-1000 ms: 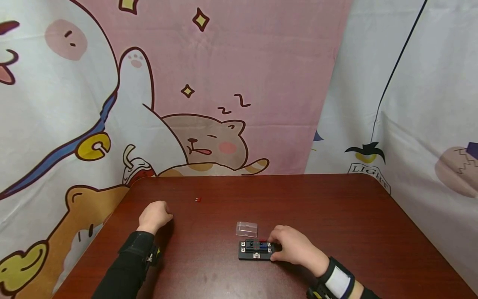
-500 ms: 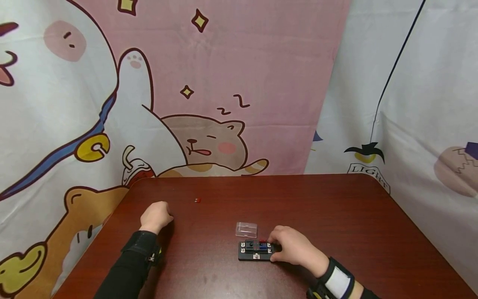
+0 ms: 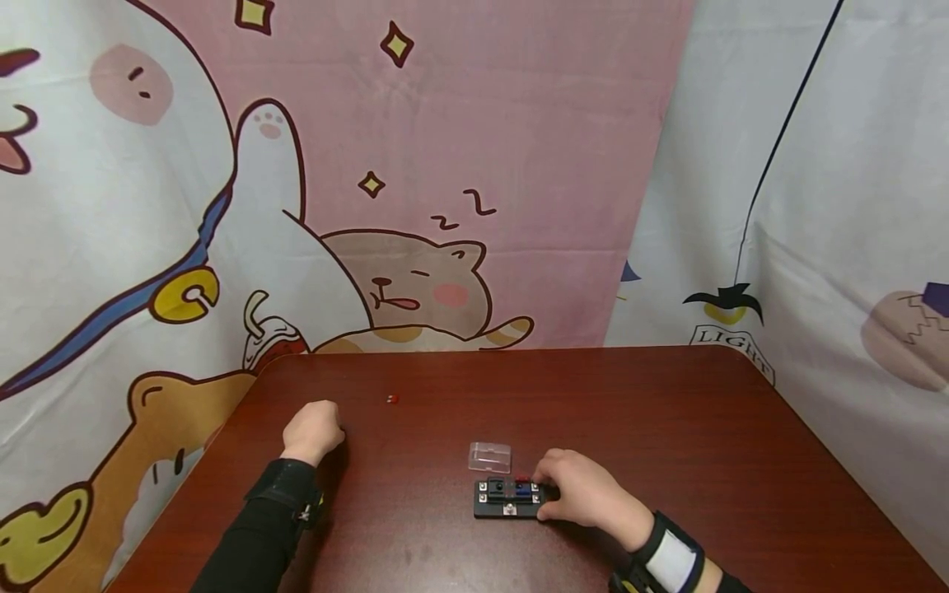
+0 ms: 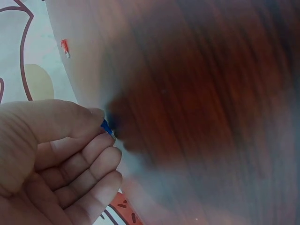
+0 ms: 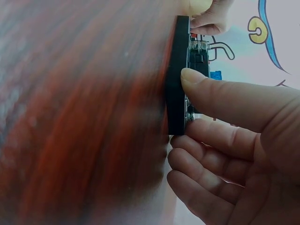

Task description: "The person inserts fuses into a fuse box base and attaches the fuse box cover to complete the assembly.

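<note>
My left hand (image 3: 313, 431) is low over the left part of the table. In the left wrist view, its thumb and index finger pinch a small blue blade fuse (image 4: 106, 126), mostly covered by the fingertips. My right hand (image 3: 586, 486) grips the right end of a black fuse block (image 3: 489, 510), thumb at the near side and fingers behind. The block lies flat, with metal screw terminals along it. A blue fuse (image 5: 215, 75) sticks up from it in the right wrist view. A red blade fuse (image 3: 393, 399) lies loose toward the table's back, beyond the left hand.
A clear plastic cover (image 3: 489, 457) lies just behind the fuse block. The brown wooden table (image 3: 667, 412) ends at a back edge against a printed cloth (image 3: 563, 165).
My left hand has shifted very slightly to the right. The right hand and the fuse block hold their place.
</note>
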The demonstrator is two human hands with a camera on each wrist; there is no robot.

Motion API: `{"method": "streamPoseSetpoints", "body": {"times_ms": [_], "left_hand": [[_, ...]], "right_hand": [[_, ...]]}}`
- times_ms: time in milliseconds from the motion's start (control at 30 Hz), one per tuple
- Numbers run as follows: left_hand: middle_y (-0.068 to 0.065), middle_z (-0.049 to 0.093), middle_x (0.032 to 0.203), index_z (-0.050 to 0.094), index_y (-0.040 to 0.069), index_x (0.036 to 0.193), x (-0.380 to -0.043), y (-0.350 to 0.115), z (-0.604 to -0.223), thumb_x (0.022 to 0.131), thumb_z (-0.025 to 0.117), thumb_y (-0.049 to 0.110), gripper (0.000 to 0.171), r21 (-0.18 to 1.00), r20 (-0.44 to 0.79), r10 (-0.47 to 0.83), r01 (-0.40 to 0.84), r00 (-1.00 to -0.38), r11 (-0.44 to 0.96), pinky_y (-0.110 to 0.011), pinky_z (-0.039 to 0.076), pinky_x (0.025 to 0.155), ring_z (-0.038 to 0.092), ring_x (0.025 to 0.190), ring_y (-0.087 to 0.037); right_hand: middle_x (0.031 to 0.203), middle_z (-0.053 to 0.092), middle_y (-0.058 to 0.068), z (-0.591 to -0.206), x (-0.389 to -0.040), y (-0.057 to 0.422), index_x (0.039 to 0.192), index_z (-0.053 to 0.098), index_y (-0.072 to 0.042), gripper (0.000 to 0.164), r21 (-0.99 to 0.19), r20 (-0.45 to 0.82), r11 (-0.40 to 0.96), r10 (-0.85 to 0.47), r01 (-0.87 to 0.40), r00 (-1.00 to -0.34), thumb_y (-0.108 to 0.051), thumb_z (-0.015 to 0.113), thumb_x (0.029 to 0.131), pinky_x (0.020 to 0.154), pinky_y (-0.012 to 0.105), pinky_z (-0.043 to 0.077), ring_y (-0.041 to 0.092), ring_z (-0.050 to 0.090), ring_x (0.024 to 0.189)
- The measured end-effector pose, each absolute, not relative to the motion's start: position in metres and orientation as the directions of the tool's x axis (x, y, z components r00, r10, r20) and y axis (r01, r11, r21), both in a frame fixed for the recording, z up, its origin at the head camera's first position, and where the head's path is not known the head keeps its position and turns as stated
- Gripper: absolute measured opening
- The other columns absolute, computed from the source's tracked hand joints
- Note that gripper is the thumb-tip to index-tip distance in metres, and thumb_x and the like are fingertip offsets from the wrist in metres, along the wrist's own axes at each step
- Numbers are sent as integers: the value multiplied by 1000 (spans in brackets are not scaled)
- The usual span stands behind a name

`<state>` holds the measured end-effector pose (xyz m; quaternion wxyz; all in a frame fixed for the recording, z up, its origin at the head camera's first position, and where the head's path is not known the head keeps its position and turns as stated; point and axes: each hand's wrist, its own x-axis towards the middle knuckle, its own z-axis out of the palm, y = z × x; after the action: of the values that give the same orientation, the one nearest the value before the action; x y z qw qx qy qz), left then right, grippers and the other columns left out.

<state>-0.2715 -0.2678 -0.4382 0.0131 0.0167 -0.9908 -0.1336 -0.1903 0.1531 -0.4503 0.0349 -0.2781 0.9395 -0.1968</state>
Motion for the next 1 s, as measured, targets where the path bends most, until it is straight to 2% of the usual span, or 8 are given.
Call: {"method": "streamPoseSetpoints", "body": {"times_ms": [433, 733, 1000], "left_hand": [[-4, 50, 66, 58, 10, 66, -270, -266, -434, 82, 66, 3, 19, 254, 18, -34, -28, -999, 967, -38, 40, 51, 48, 60, -23], [-3, 60, 72, 67, 9, 72, -271, -273, -434, 80, 66, 2, 11, 288, 22, -37, -29, -999, 957, -39, 44, 53, 53, 63, -22], [-3, 61, 74, 71, 8, 77, -268, -265, -428, 82, 66, 3, 8, 304, 74, 14, 36, -997, 952, -36, 41, 53, 51, 64, -21]], "right_hand": [[85, 57, -9, -451, -189, 154, 93, 72, -14, 33, -388, 59, 763, -540, -518, -840, -31, 90, 70, 68, 33, 48, 7, 51, 76], [85, 57, -9, -450, -188, 155, 94, 72, -14, 34, -386, 59, 761, -543, -521, -838, -31, 90, 70, 68, 32, 48, 7, 50, 76], [85, 57, -9, -449, -189, 154, 93, 72, -14, 34, -384, 47, 771, -533, -508, -845, -31, 90, 70, 69, 33, 49, 7, 50, 75]]}}
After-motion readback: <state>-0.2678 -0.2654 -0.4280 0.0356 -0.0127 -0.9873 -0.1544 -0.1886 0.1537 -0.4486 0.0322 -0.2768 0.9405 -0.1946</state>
